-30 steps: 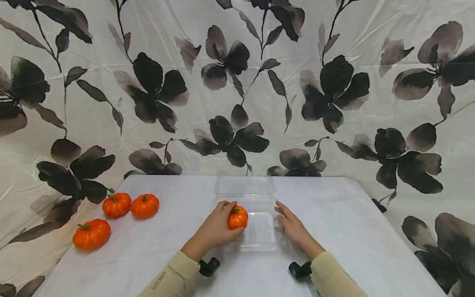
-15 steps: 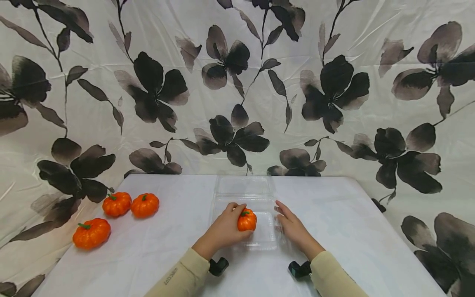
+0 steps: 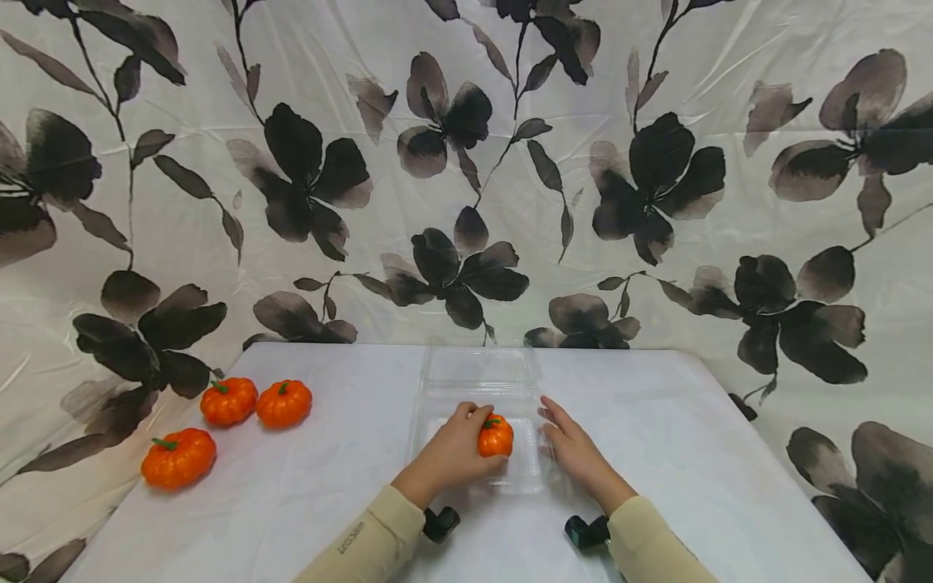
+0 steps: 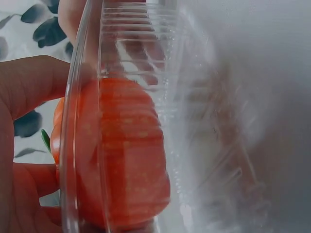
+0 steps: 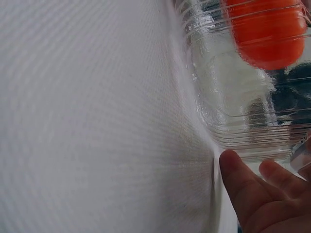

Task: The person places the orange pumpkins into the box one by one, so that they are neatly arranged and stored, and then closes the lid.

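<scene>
The left hand (image 3: pixel 453 453) grips an orange pumpkin (image 3: pixel 496 437) and could perhaps push the clear container (image 3: pixel 528 453) aside, because the right hand (image 3: pixel 579 455), fingers extended, is beside it without gripping.

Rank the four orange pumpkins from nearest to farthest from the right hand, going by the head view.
1. Held pumpkin: in the grip of the left hand, left of the right hand.
2. Rear-right pumpkin: well to the left.
3. Rear-left pumpkin: just left of that one.
4. Front pumpkin: farthest left, in front of that pair.
</scene>
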A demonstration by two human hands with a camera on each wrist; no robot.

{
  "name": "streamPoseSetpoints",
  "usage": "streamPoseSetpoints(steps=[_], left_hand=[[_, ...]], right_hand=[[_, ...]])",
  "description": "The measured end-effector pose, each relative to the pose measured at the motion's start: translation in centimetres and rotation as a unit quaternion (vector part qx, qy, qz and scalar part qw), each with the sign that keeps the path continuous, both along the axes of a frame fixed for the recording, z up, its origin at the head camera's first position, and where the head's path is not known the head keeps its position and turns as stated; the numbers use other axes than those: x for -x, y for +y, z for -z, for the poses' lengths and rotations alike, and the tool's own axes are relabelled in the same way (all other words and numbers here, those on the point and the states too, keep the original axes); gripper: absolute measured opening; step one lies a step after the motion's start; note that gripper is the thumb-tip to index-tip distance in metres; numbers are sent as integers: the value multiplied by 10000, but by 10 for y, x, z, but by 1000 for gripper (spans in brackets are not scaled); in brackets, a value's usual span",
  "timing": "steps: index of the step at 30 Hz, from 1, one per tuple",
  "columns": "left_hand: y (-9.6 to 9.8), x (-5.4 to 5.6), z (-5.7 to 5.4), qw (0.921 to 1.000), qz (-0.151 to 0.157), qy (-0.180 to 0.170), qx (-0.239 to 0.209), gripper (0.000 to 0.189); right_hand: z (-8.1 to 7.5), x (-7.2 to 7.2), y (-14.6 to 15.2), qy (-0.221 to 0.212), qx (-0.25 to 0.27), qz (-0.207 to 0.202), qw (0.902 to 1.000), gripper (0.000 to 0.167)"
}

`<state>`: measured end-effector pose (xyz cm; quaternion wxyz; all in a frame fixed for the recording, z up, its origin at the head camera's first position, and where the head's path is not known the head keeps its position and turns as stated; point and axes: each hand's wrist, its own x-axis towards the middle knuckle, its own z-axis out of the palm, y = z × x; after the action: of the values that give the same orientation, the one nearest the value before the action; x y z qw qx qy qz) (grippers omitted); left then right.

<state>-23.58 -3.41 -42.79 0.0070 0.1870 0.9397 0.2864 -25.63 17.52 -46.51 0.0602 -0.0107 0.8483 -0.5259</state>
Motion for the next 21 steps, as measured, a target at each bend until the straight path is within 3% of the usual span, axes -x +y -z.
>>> streamPoseSetpoints(steps=[12,21], left_hand=[[12,4,6,9999,109,-7,121,74],[21,6,4,9995,201,-34,248,72]], right_hand=[[0,-1,1,-4,-32,-49,10000,53],[1,0,2,23,129,-66,9999,53]])
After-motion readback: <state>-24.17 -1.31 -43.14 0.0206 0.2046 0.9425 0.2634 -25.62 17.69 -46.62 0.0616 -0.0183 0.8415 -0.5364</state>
